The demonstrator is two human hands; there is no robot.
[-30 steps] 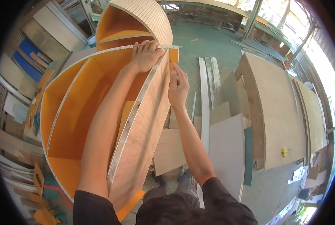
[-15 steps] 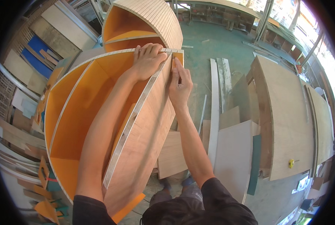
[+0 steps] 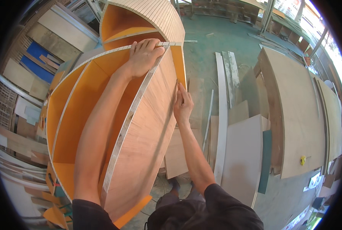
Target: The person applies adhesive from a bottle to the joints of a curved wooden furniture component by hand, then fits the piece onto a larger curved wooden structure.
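Head view: left hand (image 3: pixel 142 60) lies spread on the box (image 3: pixel 81 101); right hand (image 3: pixel 184 105) seems to pinch a small thing (image 3: pixel 178 82), perhaps tracing the board (image 3: pixel 146 122); next needs steady pressing.

Near panel (image 3: pixel 140 126): bare wood, matt, smooth-looking, streaky reddish grain; long left edge (image 3: pixel 119 142) pale, mottled, rougher-looking. Cabinet interior (image 3: pixel 73 122) at left: orange, smooth, faint sheen. Far cabinet shell (image 3: pixel 161 19): narrow pale wood slats, matt, lined with seams. Desk (image 3: pixel 299 115) at right: plywood-like top, dull, smooth. White board (image 3: pixel 242 161) beside it: smooth, matt. Far floor (image 3: pixel 205 32): green, scuffed, dull. Left sleeve (image 3: pixel 88 214), near: dark matt cloth.
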